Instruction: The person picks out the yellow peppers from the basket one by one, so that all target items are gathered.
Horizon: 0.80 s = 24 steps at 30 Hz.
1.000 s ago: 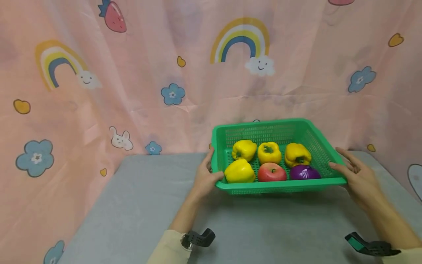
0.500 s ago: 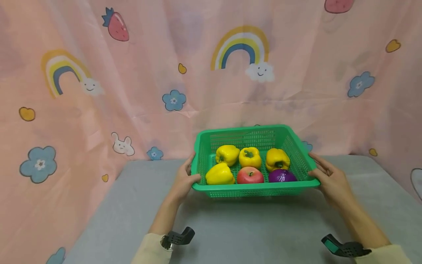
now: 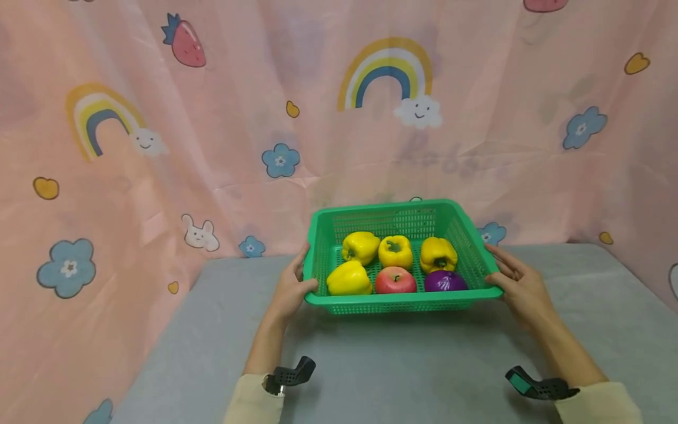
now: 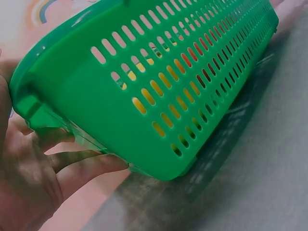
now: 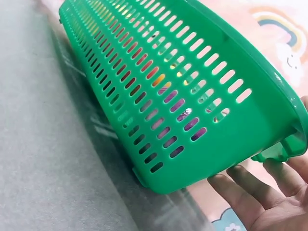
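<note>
A green plastic basket (image 3: 402,298) with slotted walls is held between my two hands above the grey table. Its left end is gripped by my left hand (image 3: 288,291), thumb on the rim and fingers against the outer wall. My right hand (image 3: 521,288) grips the right end the same way. Inside lie several yellow bell peppers (image 3: 395,253), a red apple (image 3: 395,280) and a round, glossy purple vegetable (image 3: 445,281). In the left wrist view, fingertips touch the basket's end wall (image 4: 96,115). Whether the basket's underside touches the table is hard to tell.
The grey tabletop (image 3: 402,365) stretches to both sides and in front of the basket. Behind it hangs a pink curtain (image 3: 238,118) printed with rainbows, flowers and hearts. Each wrist wears a black camera mount.
Both hands and the basket have shifted left, mostly in the first half second and slightly since. The vegetables and apple keep their places in the basket, and both grips stay the same.
</note>
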Each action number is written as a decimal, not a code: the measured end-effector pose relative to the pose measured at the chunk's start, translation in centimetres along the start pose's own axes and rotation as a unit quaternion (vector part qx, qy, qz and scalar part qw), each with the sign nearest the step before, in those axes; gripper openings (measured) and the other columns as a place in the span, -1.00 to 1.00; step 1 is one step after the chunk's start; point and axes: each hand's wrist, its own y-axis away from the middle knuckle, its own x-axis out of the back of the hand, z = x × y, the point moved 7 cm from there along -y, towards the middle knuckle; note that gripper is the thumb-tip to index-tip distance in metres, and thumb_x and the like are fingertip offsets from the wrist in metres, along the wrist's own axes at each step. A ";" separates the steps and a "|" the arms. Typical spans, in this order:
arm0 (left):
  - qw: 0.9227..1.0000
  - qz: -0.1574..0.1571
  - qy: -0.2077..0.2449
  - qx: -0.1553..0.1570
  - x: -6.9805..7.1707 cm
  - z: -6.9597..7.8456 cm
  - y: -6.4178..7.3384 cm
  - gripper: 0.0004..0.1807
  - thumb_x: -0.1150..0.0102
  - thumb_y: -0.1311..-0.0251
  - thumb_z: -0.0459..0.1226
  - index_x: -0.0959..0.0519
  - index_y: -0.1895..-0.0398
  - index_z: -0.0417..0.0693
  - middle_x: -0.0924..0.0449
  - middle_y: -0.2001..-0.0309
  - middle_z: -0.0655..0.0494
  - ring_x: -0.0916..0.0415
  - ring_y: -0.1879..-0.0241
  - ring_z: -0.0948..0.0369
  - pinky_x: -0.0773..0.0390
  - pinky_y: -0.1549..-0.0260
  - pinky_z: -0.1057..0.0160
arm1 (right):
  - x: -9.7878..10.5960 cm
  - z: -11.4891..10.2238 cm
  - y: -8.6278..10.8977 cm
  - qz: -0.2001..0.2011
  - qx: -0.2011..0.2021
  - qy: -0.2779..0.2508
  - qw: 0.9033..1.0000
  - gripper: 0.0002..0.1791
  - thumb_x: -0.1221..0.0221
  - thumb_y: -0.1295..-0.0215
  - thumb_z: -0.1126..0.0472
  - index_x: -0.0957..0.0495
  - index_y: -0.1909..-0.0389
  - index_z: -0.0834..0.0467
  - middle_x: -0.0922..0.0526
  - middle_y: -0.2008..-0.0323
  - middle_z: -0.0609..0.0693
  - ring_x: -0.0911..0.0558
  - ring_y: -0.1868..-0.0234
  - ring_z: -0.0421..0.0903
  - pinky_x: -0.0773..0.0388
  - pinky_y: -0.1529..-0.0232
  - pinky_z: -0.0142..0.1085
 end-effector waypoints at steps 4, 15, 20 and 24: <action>1.000 0.004 0.000 -0.004 0.5 -0.2 0.0 0.02 -0.03 -0.02 -0.49 -0.01 -0.64 0.13 -0.38 -0.46 -0.12 -0.53 0.01 0.05 -0.58 0.25 0.33 | -0.4 0.1 -0.1 -0.003 -0.006 0.044 0.999 -0.25 -0.10 -0.45 0.33 -0.10 -0.60 0.02 0.06 -0.52 0.46 -0.51 0.31 -0.67 -0.58 0.39 -0.55; 1.000 -0.003 -0.002 0.000 1.2 -1.4 0.3 0.06 -0.03 0.03 -0.51 0.02 -0.64 0.13 -0.36 -0.47 -0.16 -0.55 0.13 0.12 -0.54 0.37 0.34 | -1.1 0.3 0.0 -0.012 -0.002 0.104 0.994 -0.24 -0.11 -0.42 0.32 -0.11 -0.59 0.07 -0.05 -0.51 0.51 -0.53 0.29 -0.56 -0.47 0.51 -0.38; 0.999 0.004 -0.027 -0.016 1.1 -1.7 0.2 0.01 -0.04 -0.03 -0.47 -0.02 -0.63 0.22 -0.28 -0.52 -0.08 -0.53 0.08 0.06 -0.49 0.36 0.33 | -1.0 0.4 0.0 -0.035 0.021 0.123 0.992 -0.25 -0.07 -0.45 0.31 -0.06 -0.60 0.06 -0.26 -0.50 0.26 -0.50 0.11 -0.60 -0.50 0.48 -0.38; 0.997 0.013 -0.071 -0.034 1.1 -1.3 0.4 -0.05 -0.10 -0.13 -0.36 -0.03 -0.63 0.20 -0.19 -0.57 -0.07 -0.51 -0.20 -0.09 -0.63 0.08 0.13 | -1.1 0.9 -0.1 -0.069 0.037 0.059 0.995 -0.28 -0.01 -0.50 0.34 -0.02 -0.61 0.01 -0.43 -0.24 -0.33 -0.56 0.01 -0.51 -0.64 0.24 -0.46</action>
